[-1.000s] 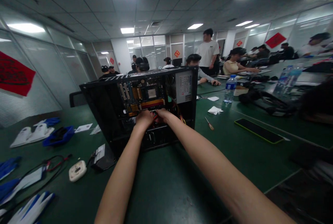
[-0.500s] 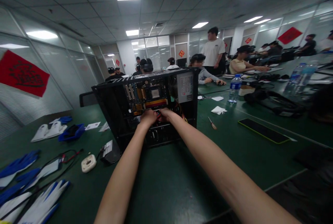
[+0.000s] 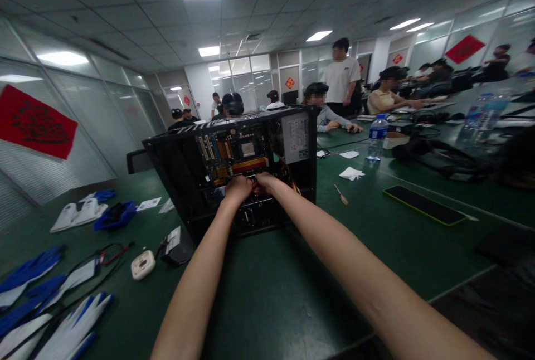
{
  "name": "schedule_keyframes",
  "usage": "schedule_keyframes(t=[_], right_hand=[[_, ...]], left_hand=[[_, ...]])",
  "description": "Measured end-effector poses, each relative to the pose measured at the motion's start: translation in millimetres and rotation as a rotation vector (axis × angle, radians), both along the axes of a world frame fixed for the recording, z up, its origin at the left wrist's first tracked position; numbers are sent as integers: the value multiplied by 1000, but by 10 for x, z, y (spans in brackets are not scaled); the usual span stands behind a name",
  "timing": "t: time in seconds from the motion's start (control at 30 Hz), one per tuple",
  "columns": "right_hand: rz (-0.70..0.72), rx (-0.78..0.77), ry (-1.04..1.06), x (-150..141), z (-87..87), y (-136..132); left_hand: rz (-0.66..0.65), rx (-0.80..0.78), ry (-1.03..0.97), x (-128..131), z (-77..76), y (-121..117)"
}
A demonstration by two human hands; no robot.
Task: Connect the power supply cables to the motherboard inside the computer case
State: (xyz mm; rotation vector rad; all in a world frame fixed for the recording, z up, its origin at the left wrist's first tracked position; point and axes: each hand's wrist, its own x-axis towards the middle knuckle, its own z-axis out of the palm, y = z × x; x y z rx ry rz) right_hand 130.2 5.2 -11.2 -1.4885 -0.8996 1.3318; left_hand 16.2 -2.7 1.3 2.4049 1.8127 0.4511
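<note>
I have both hands inside an open black computer case (image 3: 256,216), which sits on the green counter (image 3: 259,293) straight ahead of me. Its open side faces me, and its long axis runs left to right across my view. The motherboard (image 3: 217,151) faces me too, with the silver power supply (image 3: 296,138) at the upper right end.

My left hand (image 3: 239,187) and right hand (image 3: 264,183) are close together, low in the case below the board, with something red (image 3: 254,185) between them. The fingertips are hidden, so I cannot tell whether either hand is closed on it.

A labelled black block (image 3: 179,246) rests just beside the case's lower left corner, and a thin tool (image 3: 341,195) lies to the right.

Compared with a second ago, my view has turned slightly left, so the case appears farther right and more of the gloves (image 3: 73,329) shows. Since half a second ago, the case has stayed put and my hands have hardly moved.
</note>
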Motion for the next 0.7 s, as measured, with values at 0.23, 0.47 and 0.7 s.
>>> schedule_keyframes(t=[0.23, 0.47, 0.7], right_hand=[[21, 6, -15, 4, 1, 23], [10, -5, -64, 30, -9, 79], [50, -5, -166, 13, 36, 24]], left_hand=[[-18, -14, -2, -4, 14, 26], [29, -19, 10, 8, 8, 48], [35, -7, 19, -5, -9, 72]])
